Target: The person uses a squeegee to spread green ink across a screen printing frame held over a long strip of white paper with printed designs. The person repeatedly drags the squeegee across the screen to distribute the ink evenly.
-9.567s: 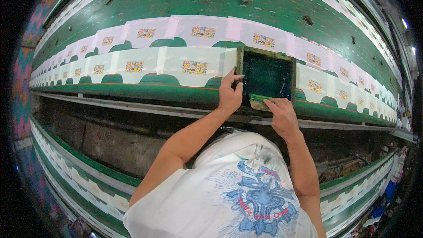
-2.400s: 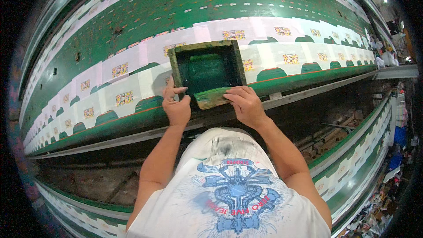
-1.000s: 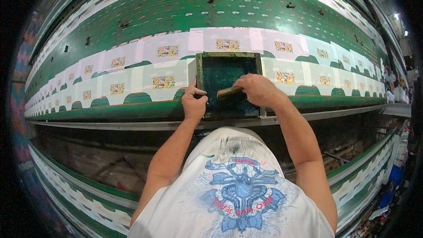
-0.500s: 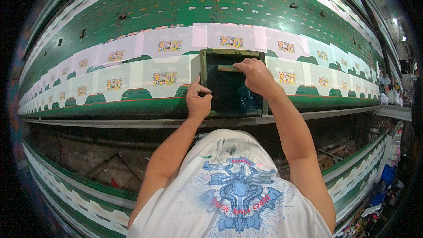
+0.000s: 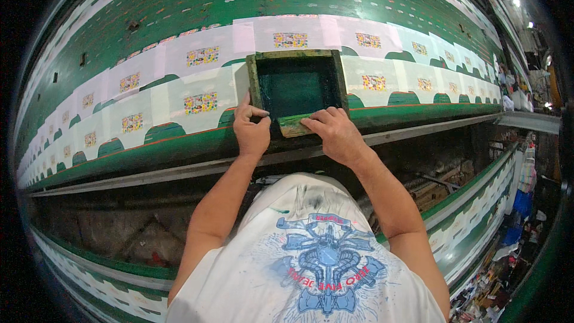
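A square screen-printing frame (image 5: pixel 253 78) with worn wooden sides and dark teal ink inside lies on the nearer row of pale fabric panels (image 5: pixel 167 101). My left hand (image 5: pixel 251 129) grips the frame at its lower left side, fingers partly curled round the edge. My right hand (image 5: pixel 338 134) pinches a flat, green-stained squeegee (image 5: pixel 292 126) at the frame's near edge. The panels carry small colourful printed rectangles, and a second, pink-white row (image 5: pixel 218 51) lies just behind.
The long green printing table (image 5: pixel 203 9) has small metal stops along it. A metal rail (image 5: pixel 394 134) runs along its front edge above a dark gap. Another table with panels (image 5: pixel 472 221) is behind me; heaped scraps and bags (image 5: pixel 520 215) lie at the right.
Since half a second ago the squeegee has come from the frame's far end to its near edge with my right hand. My left hand still holds the frame's side.
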Available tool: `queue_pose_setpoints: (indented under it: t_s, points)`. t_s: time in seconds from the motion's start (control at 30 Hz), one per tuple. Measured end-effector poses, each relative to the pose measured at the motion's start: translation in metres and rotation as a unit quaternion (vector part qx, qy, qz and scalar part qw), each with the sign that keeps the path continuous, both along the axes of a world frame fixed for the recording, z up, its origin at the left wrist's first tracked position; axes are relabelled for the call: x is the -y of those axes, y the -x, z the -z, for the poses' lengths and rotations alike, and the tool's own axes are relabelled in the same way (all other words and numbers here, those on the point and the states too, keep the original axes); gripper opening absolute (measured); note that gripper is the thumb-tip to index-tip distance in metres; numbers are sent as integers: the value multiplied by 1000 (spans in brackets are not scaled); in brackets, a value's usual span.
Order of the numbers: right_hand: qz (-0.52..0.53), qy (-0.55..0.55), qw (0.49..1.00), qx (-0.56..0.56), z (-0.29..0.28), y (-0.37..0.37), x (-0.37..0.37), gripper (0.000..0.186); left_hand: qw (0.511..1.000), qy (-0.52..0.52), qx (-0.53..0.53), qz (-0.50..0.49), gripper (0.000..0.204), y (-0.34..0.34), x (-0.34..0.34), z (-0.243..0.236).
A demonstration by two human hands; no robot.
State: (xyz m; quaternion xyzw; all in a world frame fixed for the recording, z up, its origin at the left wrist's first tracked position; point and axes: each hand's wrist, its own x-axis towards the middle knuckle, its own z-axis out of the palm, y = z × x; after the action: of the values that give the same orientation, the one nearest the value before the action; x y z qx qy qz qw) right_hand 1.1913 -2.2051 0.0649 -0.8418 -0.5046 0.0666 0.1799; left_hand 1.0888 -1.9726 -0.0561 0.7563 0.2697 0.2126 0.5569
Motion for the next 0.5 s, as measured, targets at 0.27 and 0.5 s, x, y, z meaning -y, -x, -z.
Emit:
queue_pose_setpoints:
  t_s: [0.27, 0.5]
  points:
    - [23, -115, 991, -62, 7, 0, 25, 40, 1000, 4, 22, -7, 11, -4, -2, -5]
    - [77, -209, 975, -28, 24, -22, 94, 33, 999, -39, 37, -3, 13, -31, 50, -39]
